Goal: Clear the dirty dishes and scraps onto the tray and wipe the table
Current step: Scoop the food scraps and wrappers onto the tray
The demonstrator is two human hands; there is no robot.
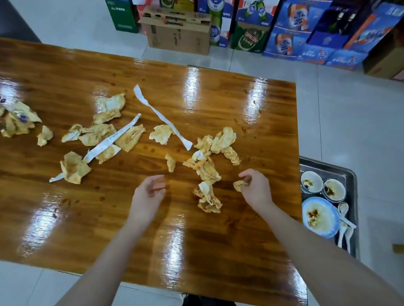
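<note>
A small crumpled napkin [239, 185], stained orange, is pinched in the fingertips of the right hand [256, 187] just right of the frame's centre, low over the table [79, 212] — whether it touches the wood I cannot tell. The left hand [147, 196] hovers to its left, fingers loosely curled and holding nothing. Between the two hands and running up from them lies a string of stained napkins [207, 174]. More scraps [97, 135] are scattered across the middle of the glossy wood, with a separate heap [17, 117] at the far left. Two long white paper strips [161, 117] lie among them, one slanting through the centre, the other towards the lower left. At the right edge of the frame, just beside the table's end, a metal tray [352, 188] holds two small bowls [311, 181], a blue-rimmed plate [320, 218] smeared with sauce, and white spoons [344, 223]. In the upper right, stacked drink cartons [306, 21] and a brown cardboard box [178, 33] stand on the pale tiled floor [364, 126].
</note>
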